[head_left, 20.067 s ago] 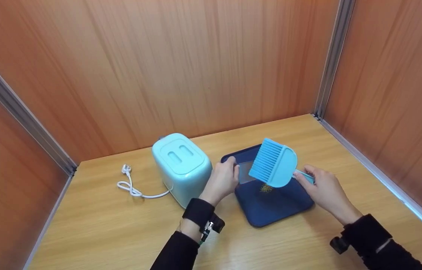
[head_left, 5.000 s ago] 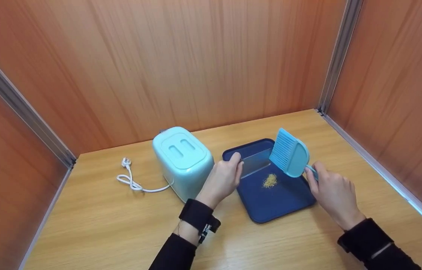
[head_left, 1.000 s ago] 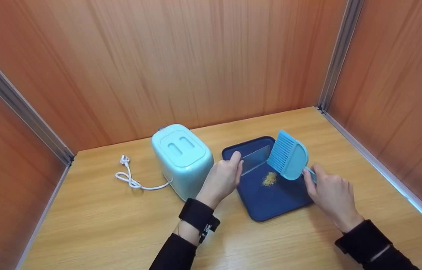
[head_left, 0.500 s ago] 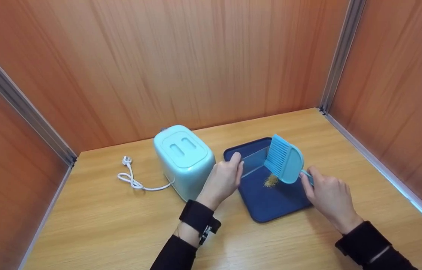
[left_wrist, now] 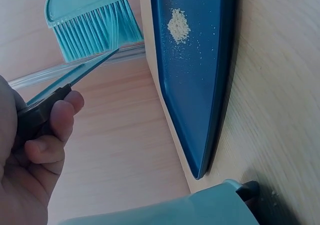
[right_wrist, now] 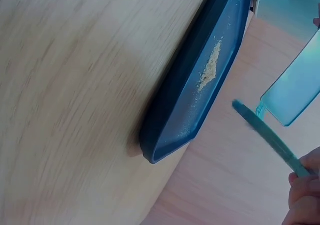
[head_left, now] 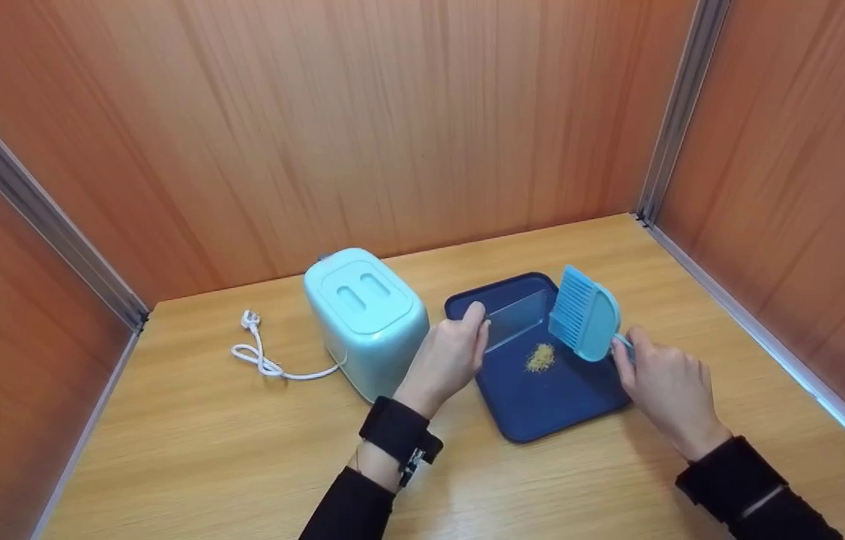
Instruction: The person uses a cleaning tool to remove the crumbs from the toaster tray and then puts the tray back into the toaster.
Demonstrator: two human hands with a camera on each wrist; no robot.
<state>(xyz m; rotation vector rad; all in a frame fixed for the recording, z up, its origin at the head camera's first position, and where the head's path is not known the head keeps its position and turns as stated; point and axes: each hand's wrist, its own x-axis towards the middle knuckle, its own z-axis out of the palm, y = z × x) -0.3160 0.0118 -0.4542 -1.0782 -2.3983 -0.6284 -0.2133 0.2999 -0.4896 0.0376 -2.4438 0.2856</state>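
Observation:
My left hand [head_left: 452, 352] grips the dark handle of a cleaver [head_left: 516, 321], its broad rectangular blade held above a navy tray [head_left: 542, 409]. The handle [left_wrist: 40, 112] shows between thumb and fingers in the left wrist view. In my right hand [head_left: 666, 382] is the thin handle of a light-blue hand brush [head_left: 593, 319]. Its bristles [left_wrist: 95, 30] are at the far end of the blade, overlapping it in the left wrist view. A small heap of yellowish crumbs [head_left: 540, 358] lies on the tray, with finer specks scattered around it.
A mint-green toaster [head_left: 366, 300] with a closed lid stands left of the tray, close to my left forearm. Its white cord [head_left: 295, 376] runs left to a plug [head_left: 250, 319]. Wooden panels [head_left: 422, 135] enclose the table [head_left: 242, 465] at back and sides.
The brush moved left and down along the blade by half a second ago, and is now back to the right at its tip. The crumb heap looks larger than 20 seconds ago.

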